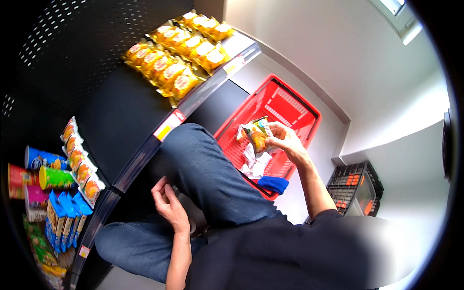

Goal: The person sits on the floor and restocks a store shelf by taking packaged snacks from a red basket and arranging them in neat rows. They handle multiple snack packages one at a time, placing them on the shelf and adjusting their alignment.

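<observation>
My right hand grips a small wrapped snack cake by its edge, above a red plastic shopping basket. In the basket under it lie white-and-pink packets, partly hidden by the held pack. A blue cloth hangs over the basket's near rim. My left hand hovers beside my bent knee, fingers loosely curled and holding nothing that I can see. Rows of yellow packaged cakes stand on the black shelf ahead of me.
White packs with an orange picture line the shelf's left part. Beyond them are snack canisters and blue packets. Price tags run along the shelf edge. A black folding crate stands by the white wall at right.
</observation>
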Available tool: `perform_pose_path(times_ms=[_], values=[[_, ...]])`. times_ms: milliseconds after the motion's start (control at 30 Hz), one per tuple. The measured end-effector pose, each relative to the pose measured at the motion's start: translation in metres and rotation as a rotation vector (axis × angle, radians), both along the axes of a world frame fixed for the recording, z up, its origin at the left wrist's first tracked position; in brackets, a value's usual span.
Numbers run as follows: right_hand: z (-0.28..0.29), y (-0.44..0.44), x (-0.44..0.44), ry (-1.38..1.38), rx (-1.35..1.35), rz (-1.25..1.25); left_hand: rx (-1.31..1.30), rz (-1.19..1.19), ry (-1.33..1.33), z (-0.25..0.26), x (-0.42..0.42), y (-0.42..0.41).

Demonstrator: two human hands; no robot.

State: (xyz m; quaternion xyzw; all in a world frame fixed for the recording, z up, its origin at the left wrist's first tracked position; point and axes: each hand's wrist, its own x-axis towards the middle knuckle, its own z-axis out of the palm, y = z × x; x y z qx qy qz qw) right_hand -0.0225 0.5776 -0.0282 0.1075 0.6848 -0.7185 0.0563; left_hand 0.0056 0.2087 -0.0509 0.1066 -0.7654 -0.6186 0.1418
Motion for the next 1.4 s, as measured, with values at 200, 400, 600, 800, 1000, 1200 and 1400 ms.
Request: perform_pose_path(times_ms=[200,400,600,800,1000,1200,1400], values=[[0.107,-0.095,-0.027,0.215,-0.145,0.328,0.074,-0.325,0.212,0.106,-0.013,0.003],[0.145,-0.193,-0.063,0.305,-0.133,0.616,0.298,-0.375,0.091,0.141,-0.033,-0.03],[0.131,-0.254,-0.108,0.36,-0.064,0.548,0.357,-0.093,0.133,0.141,-0.062,-0.087],[0.114,-0.32,-0.161,0.477,0.102,0.368,0.254,0.1,0.159,0.129,-0.114,-0.126],[0.098,-0.371,-0.229,0.287,-0.065,0.312,0.11,0.185,0.094,0.124,-0.172,-0.164],[0.077,-0.407,-0.271,0.343,-0.112,0.275,0.018,0.326,0.101,0.112,-0.228,-0.186],[0.057,-0.429,-0.309,0.307,-0.087,0.275,0.043,0.339,-0.001,0.099,-0.264,-0.2]])
